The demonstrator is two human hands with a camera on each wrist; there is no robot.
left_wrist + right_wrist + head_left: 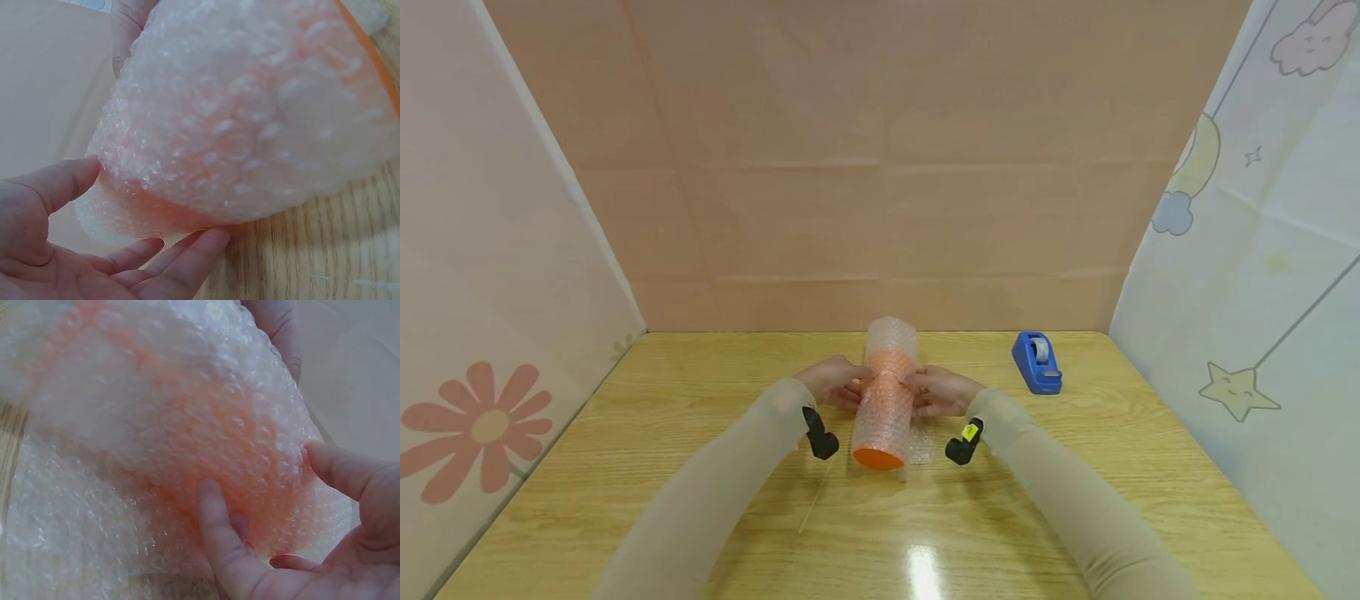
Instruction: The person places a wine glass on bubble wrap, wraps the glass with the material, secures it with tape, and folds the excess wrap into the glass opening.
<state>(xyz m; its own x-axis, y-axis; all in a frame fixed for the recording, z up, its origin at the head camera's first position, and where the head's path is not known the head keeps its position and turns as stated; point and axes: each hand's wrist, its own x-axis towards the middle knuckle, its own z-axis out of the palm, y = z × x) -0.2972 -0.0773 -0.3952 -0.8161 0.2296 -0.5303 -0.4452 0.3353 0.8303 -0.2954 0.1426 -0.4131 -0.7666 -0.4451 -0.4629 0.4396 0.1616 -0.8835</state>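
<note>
Bubble-wrapped orange cylinder (886,417) is just below frame centre, gripped at left between left hand's (835,380) parted thumb and fingers, likewise at right by right hand (947,392); wooden tabletop (1150,483) extends both sides, blue tape dispenser (1034,377) near its back edge, right of centre.

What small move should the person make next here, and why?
Probably roll the bundle slightly toward the right hand, with the left hand guiding. Bubble wrap surrounds the orange item, yet a loose flap lies on the table on the right side. Both hands are at the roll's sides, so turning it that way should take up the flap.
</note>
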